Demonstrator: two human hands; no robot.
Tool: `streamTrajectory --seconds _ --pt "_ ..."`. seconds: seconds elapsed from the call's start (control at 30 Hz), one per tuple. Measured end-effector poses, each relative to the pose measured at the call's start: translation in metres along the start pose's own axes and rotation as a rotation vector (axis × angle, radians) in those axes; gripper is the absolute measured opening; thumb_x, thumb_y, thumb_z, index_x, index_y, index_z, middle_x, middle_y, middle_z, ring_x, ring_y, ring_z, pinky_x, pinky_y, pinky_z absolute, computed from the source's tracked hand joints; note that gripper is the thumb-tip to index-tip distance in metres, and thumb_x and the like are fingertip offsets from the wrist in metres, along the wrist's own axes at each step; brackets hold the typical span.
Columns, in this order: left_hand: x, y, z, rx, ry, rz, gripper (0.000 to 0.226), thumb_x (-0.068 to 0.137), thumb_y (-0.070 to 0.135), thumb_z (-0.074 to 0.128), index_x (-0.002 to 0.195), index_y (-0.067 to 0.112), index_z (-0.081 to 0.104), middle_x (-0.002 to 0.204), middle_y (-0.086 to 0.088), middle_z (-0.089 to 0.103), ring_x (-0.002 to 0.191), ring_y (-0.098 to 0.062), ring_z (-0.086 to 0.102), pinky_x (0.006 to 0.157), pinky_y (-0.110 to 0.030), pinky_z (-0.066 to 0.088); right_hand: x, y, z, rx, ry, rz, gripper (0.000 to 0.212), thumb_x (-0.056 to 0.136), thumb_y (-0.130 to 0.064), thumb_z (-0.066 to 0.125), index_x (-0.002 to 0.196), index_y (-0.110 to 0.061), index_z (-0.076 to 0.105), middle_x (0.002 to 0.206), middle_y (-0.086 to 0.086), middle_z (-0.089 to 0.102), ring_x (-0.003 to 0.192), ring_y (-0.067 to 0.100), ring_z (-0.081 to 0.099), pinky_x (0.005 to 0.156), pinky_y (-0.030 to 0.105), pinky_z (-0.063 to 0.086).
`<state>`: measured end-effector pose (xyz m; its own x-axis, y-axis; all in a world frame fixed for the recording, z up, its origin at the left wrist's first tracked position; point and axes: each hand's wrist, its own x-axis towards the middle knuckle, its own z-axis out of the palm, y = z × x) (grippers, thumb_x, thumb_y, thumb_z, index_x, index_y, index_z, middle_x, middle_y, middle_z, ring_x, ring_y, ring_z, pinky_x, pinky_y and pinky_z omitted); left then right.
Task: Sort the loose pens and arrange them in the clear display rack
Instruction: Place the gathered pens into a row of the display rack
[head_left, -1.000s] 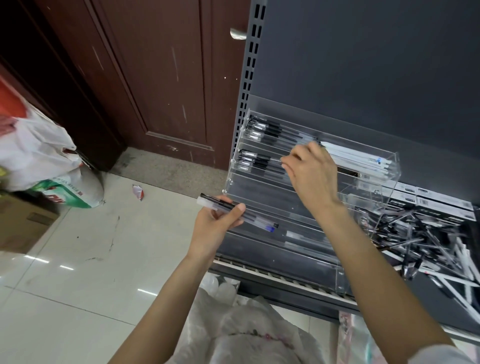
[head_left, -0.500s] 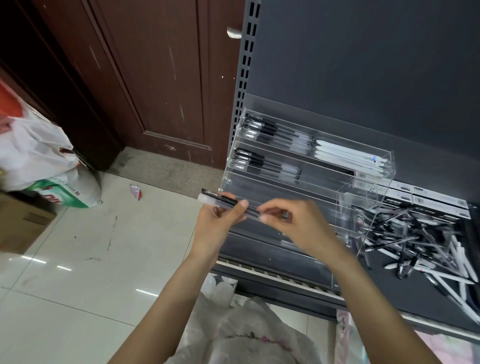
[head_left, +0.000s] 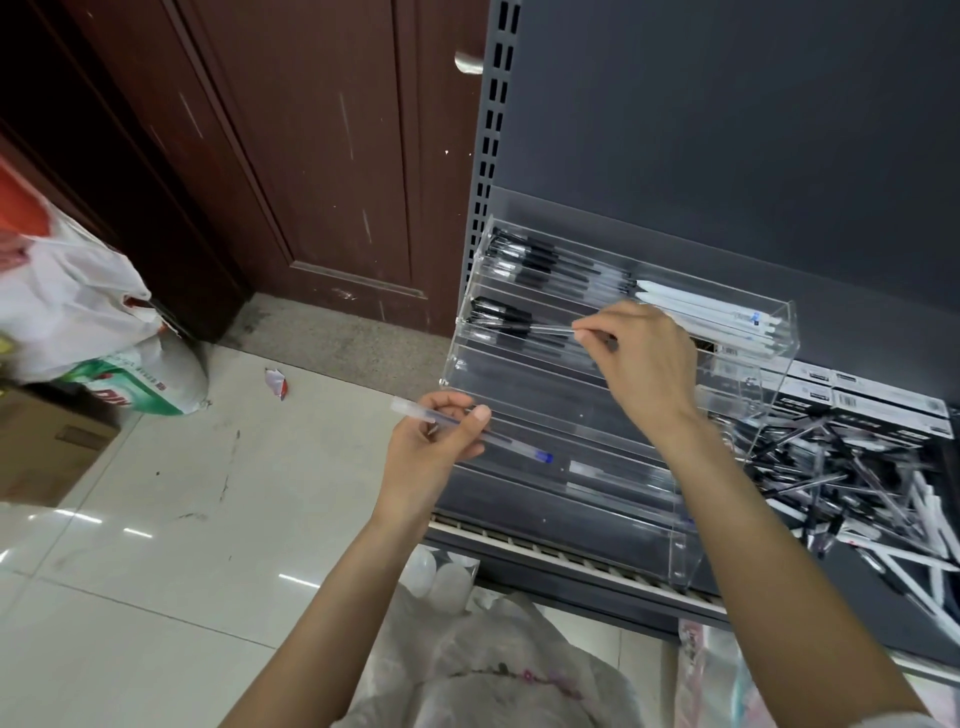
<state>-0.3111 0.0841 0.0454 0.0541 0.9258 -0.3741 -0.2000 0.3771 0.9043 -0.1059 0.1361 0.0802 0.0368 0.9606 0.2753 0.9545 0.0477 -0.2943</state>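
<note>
Clear display rack (head_left: 727, 519) on dark shelf (head_left: 857, 613), stepped tiers sloping down toward near side. Far tier: black-capped pens (head_left: 540, 262) at left end, white pens (head_left: 706, 314) at right. Second tier: few black-capped pens (head_left: 501, 319) at left end.

Right hand (head_left: 641, 358) over second tier, fingers curled, pinching one clear-barrelled pen (head_left: 550, 329) between thumb and forefinger; pen lies lengthwise along tier, cap end left, among pens already there. Touching tier floor or not: can't tell.

Left hand (head_left: 441, 447) near rack's left front corner, gripping clear pen w/ blue tip (head_left: 524, 451) in curled fingers, thumb on top; pen roughly level, blue end pointing right over lower tiers.

Loose pens (head_left: 852, 478), black and white mixed, heaped on shelf right of rack. Boxes (head_left: 883, 400) far side of heap.

Left of shelf: brown door (head_left: 311, 156), tiled floor (head_left: 156, 545), white plastic bag (head_left: 67, 301), cardboard box (head_left: 41, 447). Another plastic bag (head_left: 493, 665) at near edge, under arms.
</note>
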Motion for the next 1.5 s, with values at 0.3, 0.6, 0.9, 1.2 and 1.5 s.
streamTrajectory --seconds 0.3,0.6,0.9,1.2,1.5 --pt "0.004 0.001 -0.002 0.071 0.016 0.01 0.014 0.084 0.017 0.068 0.096 0.01 0.065 0.075 0.0 0.064 0.065 -0.005 0.063 0.062 -0.016 0.052 0.006 -0.003 0.004 -0.079 -0.091 0.003 0.018 0.09 -0.02 0.063 0.106 -0.018 0.07 0.101 0.0 0.072 0.093 0.019 0.065 0.077 0.03 0.05" --pt "-0.001 -0.007 0.028 0.057 -0.167 -0.042 0.007 0.087 0.017 0.064 0.091 0.011 0.065 0.073 0.0 0.067 0.065 -0.009 0.066 0.063 -0.016 0.052 -0.103 -0.021 -0.022 0.13 -0.173 -0.074 0.024 0.076 -0.025 0.075 0.1 -0.021 0.072 0.092 -0.006 0.071 0.083 0.013 0.063 0.073 0.028 0.052" --pt "0.018 -0.04 0.031 0.857 -0.353 0.386 0.027 0.087 0.026 0.067 0.112 0.022 0.059 0.101 0.015 0.062 0.091 0.004 0.059 0.079 -0.012 0.047 -0.148 0.048 -0.014 -0.168 -0.081 0.106 0.016 0.072 -0.011 0.08 0.082 -0.02 0.073 0.076 -0.005 0.069 0.07 0.018 0.065 0.055 0.024 0.051" --pt "0.033 -0.061 0.046 1.29 -0.618 0.407 0.03 0.096 0.03 0.049 0.124 0.024 0.055 0.117 0.003 0.063 0.101 -0.019 0.064 0.088 -0.038 0.052 -0.14 0.065 0.011 -0.428 -0.352 0.093 0.033 0.043 -0.007 0.09 0.059 -0.025 0.068 0.056 -0.008 0.059 0.051 0.016 0.059 0.037 0.02 0.043" --pt "0.032 -0.07 0.052 1.269 -0.631 0.483 0.029 0.096 0.027 0.048 0.123 0.021 0.057 0.112 -0.001 0.065 0.095 -0.021 0.064 0.082 -0.038 0.053 -0.154 0.069 0.013 -0.336 -0.254 0.206 0.031 0.057 0.0 0.08 0.078 -0.02 0.07 0.072 -0.003 0.066 0.049 0.02 0.064 0.039 0.027 0.049"
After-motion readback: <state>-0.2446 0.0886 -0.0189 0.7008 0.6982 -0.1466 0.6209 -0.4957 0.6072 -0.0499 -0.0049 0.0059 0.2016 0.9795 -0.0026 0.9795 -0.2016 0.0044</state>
